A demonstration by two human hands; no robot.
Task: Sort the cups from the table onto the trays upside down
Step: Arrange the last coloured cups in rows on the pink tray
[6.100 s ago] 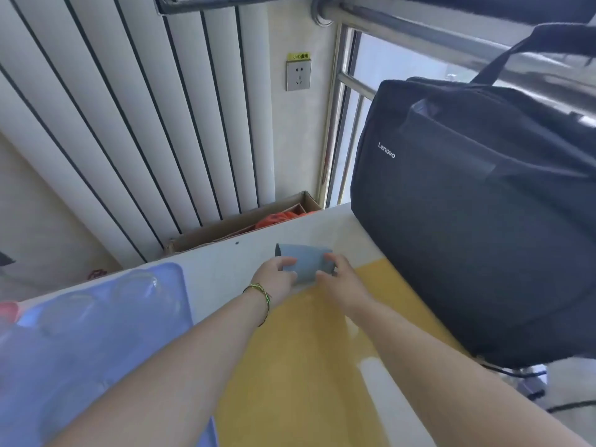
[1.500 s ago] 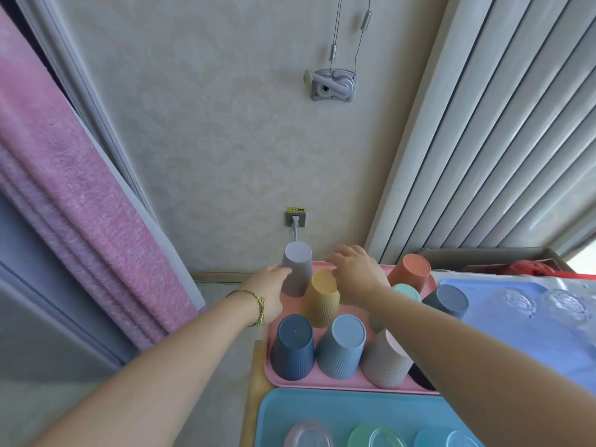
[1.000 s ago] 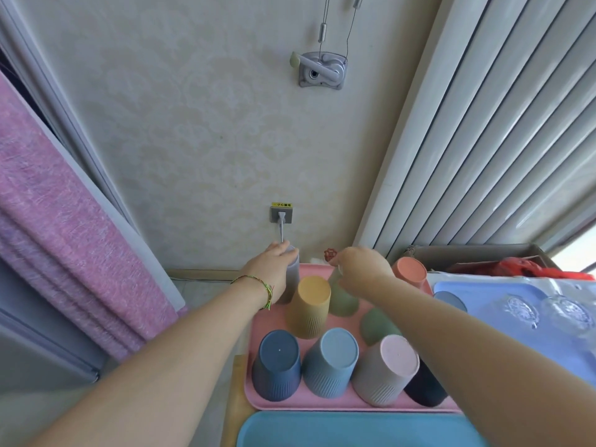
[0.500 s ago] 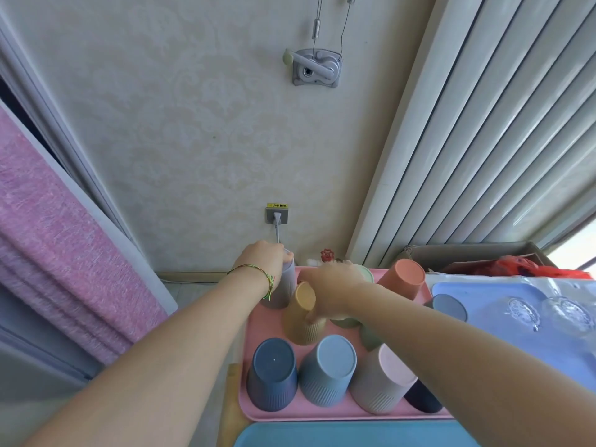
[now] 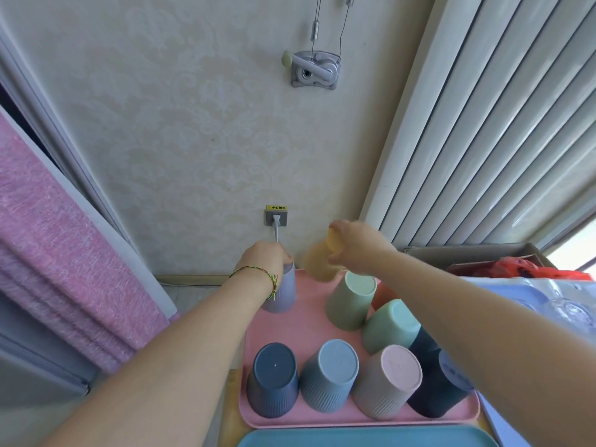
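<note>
A pink tray [image 5: 290, 321] holds several ribbed cups upside down. My left hand [image 5: 266, 258] grips the top of a grey-lilac cup [image 5: 280, 295] standing at the tray's far left corner. My right hand [image 5: 353, 245] holds a yellow cup [image 5: 319, 264] lifted and tilted above the tray's far edge. On the tray stand a pale green cup [image 5: 351, 300], a mint cup [image 5: 388, 327], a navy cup [image 5: 274, 380], a blue cup [image 5: 329, 375] and a pink cup [image 5: 387, 385]; an orange cup [image 5: 380, 295] is partly hidden by my right arm.
A teal tray [image 5: 367, 440] lies at the near edge below the pink one. A light blue tray [image 5: 522, 296] with clear glasses sits at the right. A cardboard box [image 5: 467, 256] stands behind it. Wall, socket [image 5: 276, 217] and pink curtain [image 5: 58, 262] are beyond.
My right hand has lifted the yellow cup off the tray, up and toward the far edge. My left hand has stayed on the grey-lilac cup.
</note>
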